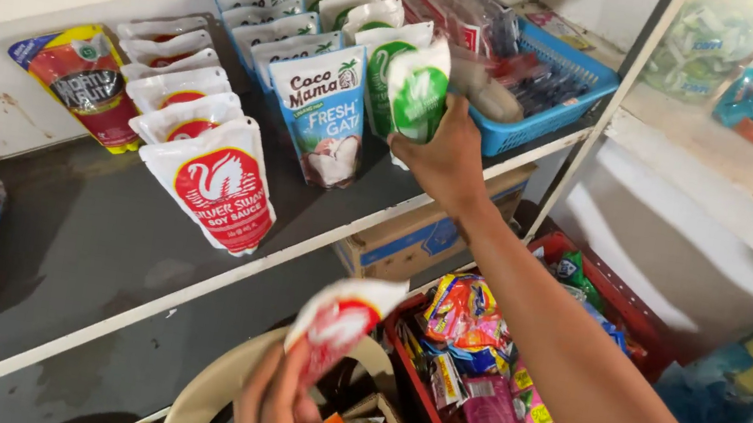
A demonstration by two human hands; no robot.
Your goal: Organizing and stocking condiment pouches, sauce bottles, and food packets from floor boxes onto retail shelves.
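Low in view, nearest the lens: left hand point(274, 413), fingers curled shut around the bottom of a red-and-white pouch point(336, 324), held upright over a beige chair back point(215, 385). Further up, right hand point(448, 158) at the shelf point(97, 241), arm stretched out, fingers clamped on the lower edge of a green-and-white pouch point(418, 90), held upright at the front of a green-and-white row. Just left of that: blue coconut pouches point(322, 111), then a file of red-and-white sauce pouches point(214, 179) running back toward the wall, well apart from the left hand. Right of the hand, a blue basket point(560, 90). Below the arm, a red crate point(428, 405) of bright sachets and a cardboard box point(412, 236) under the shelf.
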